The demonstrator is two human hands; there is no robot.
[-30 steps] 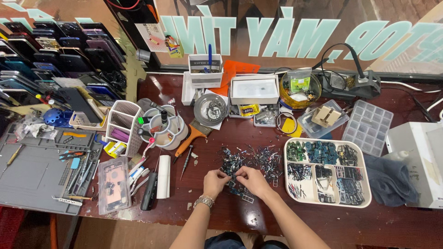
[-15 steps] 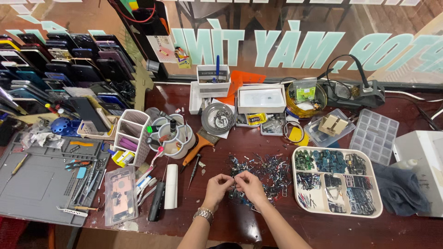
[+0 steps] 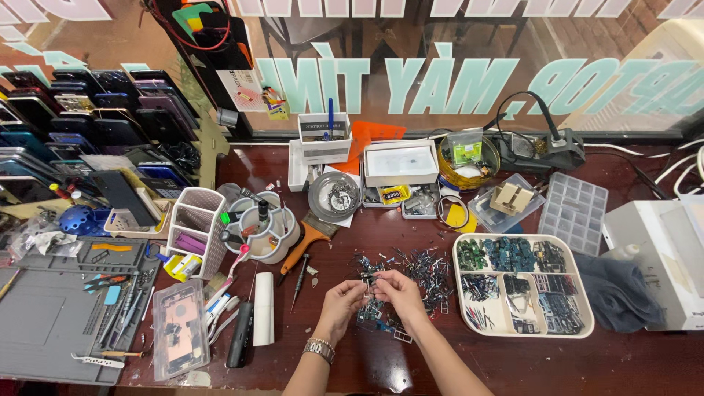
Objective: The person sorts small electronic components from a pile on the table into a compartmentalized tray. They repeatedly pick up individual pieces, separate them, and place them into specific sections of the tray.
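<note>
My left hand [image 3: 339,301] and my right hand [image 3: 400,292] meet fingertip to fingertip over a heap of small dark metal parts [image 3: 411,271] on the dark red table [image 3: 513,359]. Between the fingertips they pinch one small dark part [image 3: 371,281]; which hand bears it I cannot tell. A metal watch [image 3: 320,349] is on my left wrist. More small parts lie under and in front of my hands [image 3: 381,323].
A white compartment tray [image 3: 522,334] with sorted green and dark parts lies right of my hands. Left are a white roll [image 3: 263,318], a screwdriver [image 3: 298,283], a brush [image 3: 304,246], a round tool holder [image 3: 264,229], a clear case [image 3: 178,339] and a grey mat [image 3: 44,330]. Boxes line the glass behind.
The view has shifted slightly. My hands have stayed together over the heap, fingertips working on a small part; nothing else on the table has moved.
</note>
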